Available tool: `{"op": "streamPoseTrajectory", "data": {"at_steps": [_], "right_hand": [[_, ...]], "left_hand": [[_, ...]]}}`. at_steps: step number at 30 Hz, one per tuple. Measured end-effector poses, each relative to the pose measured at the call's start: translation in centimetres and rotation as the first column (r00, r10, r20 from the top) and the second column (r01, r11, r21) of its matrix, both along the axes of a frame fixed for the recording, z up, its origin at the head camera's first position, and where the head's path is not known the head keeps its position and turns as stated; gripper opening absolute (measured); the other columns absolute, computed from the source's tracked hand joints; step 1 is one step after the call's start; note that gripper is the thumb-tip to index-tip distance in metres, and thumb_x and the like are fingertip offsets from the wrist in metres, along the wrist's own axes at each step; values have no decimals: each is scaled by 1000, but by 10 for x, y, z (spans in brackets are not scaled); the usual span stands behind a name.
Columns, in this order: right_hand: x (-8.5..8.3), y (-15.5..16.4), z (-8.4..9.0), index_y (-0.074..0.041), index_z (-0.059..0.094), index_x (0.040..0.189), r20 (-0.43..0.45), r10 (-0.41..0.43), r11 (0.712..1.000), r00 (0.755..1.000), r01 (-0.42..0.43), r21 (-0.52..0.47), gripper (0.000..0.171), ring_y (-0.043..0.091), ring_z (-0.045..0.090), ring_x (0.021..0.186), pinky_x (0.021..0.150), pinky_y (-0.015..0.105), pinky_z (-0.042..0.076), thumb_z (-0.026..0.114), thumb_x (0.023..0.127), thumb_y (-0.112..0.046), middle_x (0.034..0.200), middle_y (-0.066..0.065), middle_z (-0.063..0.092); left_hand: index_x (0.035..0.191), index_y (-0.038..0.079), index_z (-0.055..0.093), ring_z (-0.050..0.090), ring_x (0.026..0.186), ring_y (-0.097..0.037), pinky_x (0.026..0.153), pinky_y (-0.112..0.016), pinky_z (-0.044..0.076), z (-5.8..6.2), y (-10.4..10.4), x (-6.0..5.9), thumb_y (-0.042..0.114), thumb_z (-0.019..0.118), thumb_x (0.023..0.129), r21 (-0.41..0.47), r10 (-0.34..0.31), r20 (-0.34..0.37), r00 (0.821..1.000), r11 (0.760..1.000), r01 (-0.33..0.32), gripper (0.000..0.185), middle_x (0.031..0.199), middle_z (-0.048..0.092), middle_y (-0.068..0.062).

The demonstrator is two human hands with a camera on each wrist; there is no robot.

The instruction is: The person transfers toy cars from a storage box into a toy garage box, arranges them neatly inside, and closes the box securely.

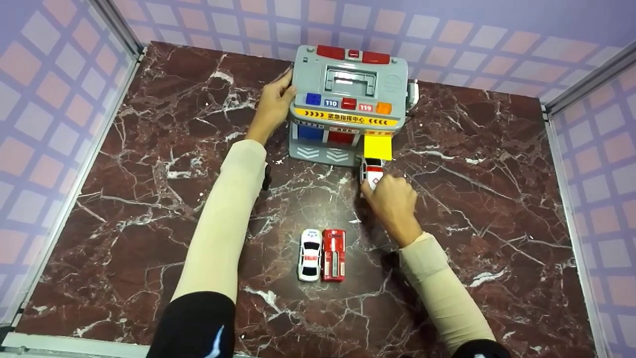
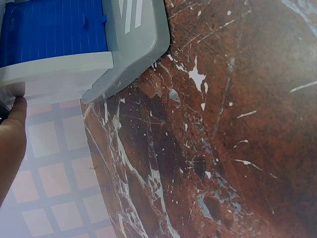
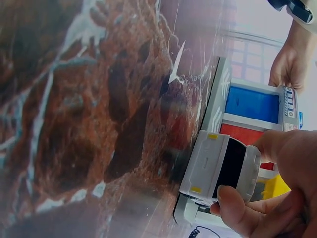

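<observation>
Bench (image 1: 139,248): while its surface is veined like marble, a rounded white car (image 1: 310,255) and blocky red fire engine (image 1: 334,255) lie side by side toward the near edge.
Right hand (image 1: 395,199): pinches the boxy white ambulance (image 1: 373,174) by a square yellow flap (image 1: 378,147).
Station (image 1: 348,82): grey, round-cornered plastic near the far edge.
Left hand (image 1: 275,103): fingers extended against its left wall.

Arms (image 1: 216,219) stretched forward, left hand (image 1: 274,102) farther out, right hand (image 1: 396,201) curled
</observation>
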State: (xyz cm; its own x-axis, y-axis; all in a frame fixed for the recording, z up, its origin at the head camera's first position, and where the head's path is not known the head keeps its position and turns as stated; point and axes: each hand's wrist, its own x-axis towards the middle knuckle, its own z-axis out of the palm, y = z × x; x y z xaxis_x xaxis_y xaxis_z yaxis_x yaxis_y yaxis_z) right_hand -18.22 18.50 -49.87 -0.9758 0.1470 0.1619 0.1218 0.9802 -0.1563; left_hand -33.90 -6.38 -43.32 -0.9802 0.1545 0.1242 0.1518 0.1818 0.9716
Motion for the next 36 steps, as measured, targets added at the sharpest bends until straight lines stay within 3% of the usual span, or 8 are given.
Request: {"op": "streamPoseTrajectory", "data": {"at_steps": [11, 18, 28, 36], "right_hand": [[-5, -1, 0, 3, 61, 64, 43, -3, 1000, 999, 3, -1, 59, 43, 60, 60, 48, 54, 49, 54, 82, -53, 69, 28, 62], [-7, -3, -3, 2, 62, 64, -31, 5, 1000, 999, -5, 13, 54, 44, 60, 58, 46, 54, 48, 58, 79, -49, 66, 29, 62], [-11, -3, -1, 5, 63, 67, 9, -4, 1000, 1000, 4, 8, 58, 44, 61, 59, 47, 53, 48, 57, 81, -51, 68, 28, 62], [-14, -4, -2, 6, 64, 71, 23, -11, 1000, 1000, 11, 17, 59, 44, 61, 61, 49, 53, 49, 57, 82, -52, 70, 27, 63]], "left_hand": [[139, -2, 35, 35, 132, -12, 105, -10, 28, 3, 1, 2, 0, 45, 95, -24, 17, 34, 999, 1000, -17, 45, 145, 36, -14], [139, -5, 33, 42, 127, -13, 104, -14, 33, 1, 0, 1, -1, 44, 95, 6, -13, 18, 1000, 1000, 13, 45, 143, 38, -15], [139, -4, 34, 39, 128, -12, 104, -12, 31, 2, 0, 0, 0, 45, 95, -14, 1, 24, 1000, 1000, 0, 45, 145, 35, -14], [139, -2, 35, 46, 121, -11, 101, -13, 36, 1, 0, 1, 0, 45, 95, 2, 9, 48, 999, 1000, -9, 45, 144, 38, -13]]}}
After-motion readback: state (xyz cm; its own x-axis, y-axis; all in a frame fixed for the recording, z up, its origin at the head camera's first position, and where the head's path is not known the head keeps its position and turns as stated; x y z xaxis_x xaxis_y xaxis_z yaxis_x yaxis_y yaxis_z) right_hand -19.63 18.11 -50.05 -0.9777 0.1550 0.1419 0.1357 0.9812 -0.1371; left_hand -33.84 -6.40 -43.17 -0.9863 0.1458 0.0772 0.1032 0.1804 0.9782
